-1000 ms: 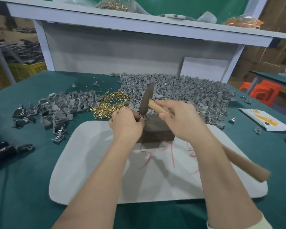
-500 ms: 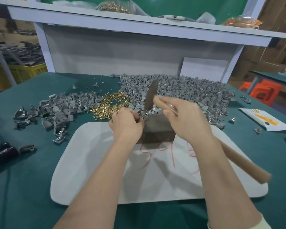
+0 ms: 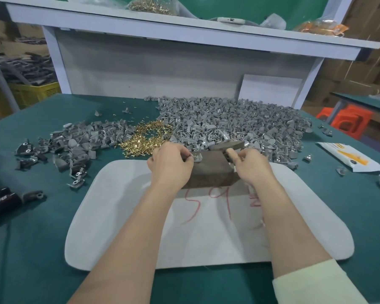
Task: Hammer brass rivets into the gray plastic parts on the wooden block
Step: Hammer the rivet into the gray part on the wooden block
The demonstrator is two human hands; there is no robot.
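Observation:
A dark wooden block stands at the far edge of a white mat. On the block's top left lies a gray plastic part, pinched by my left hand. My right hand grips the wooden handle of a hammer, whose metal head lies low and flat just behind the block's right end. Loose brass rivets are heaped on the green table behind my left hand. A big pile of gray parts fills the back right.
A smaller heap of gray parts lies at the left. A dark tool with a white cord sits at the left edge. A printed packet lies at the right. A white shelf hangs above the back of the table.
The hammer head, raised upright over the block before, has swung down and to the right. My right hand moved right along with it. My left hand stays at the part on the block.

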